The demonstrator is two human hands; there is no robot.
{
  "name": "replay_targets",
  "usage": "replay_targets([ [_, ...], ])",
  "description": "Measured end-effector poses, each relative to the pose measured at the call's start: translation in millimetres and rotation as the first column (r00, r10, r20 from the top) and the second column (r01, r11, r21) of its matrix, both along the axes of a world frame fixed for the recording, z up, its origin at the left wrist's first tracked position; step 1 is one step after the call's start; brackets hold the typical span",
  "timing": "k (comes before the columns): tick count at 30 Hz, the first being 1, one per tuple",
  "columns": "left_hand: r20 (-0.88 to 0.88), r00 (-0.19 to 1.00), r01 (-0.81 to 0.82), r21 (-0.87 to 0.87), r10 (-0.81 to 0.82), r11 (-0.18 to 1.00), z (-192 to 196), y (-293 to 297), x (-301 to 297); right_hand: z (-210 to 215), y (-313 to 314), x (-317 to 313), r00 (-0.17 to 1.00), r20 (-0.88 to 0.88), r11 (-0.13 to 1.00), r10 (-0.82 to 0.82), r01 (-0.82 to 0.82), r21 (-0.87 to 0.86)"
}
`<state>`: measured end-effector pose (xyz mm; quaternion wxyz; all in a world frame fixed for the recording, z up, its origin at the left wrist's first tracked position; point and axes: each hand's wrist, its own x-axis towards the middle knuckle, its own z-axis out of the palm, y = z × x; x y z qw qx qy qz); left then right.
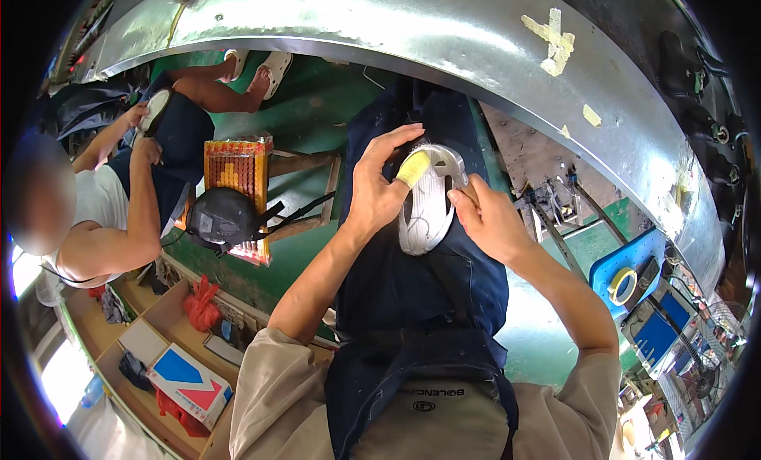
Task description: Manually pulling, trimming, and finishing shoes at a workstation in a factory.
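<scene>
A white shoe (422, 231) rests on my lap over the dark blue apron (420, 297), its rounded end pointing back toward me. My left hand (380, 178) wraps the shoe's far left side, fingers stretched along the edge and thumb across it. A yellow covering (414, 168) lies at the thumb's tip; I cannot tell whether it is tape on the thumb. In my right hand (493, 222) is a hammer-like tool (452, 162) with a curved grey metal head, lying against the shoe's far right side. My fingers hide most of its handle.
A grey metal bench (444, 59) curves across the far side. At left, a seated co-worker (119, 214) holds another shoe (156, 111). Between us a stool bears a beaded seat mat (238, 162) and a black bag (223, 216). A blue board (626, 266) with a tape roll (623, 286) stands right.
</scene>
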<state>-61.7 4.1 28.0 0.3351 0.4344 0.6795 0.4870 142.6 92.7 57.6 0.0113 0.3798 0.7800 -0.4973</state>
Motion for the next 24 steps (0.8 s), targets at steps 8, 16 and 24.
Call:
replay_targets([
  [8, 0.088, 0.986, 0.135, 0.062, -0.140, 0.989, -2.2, 2.0, -18.2, -23.1, -27.9, -7.4, 0.989, -0.113, 0.965, -0.096, 0.120, 0.233],
  [16, 0.500, 0.866, -0.003, -0.050, 0.027, 0.999, 2.7, 10.9, 3.1, 21.8, -38.1, -5.0, 0.989, 0.149, 0.962, -0.003, -0.038, 0.271],
  [24, 0.261, 0.964, 0.081, -0.069, -0.060, 0.994, 2.1, 11.6, -3.4, 27.7, -31.2, -21.7, 0.924, -0.269, 0.900, -0.272, 0.343, 0.268],
])
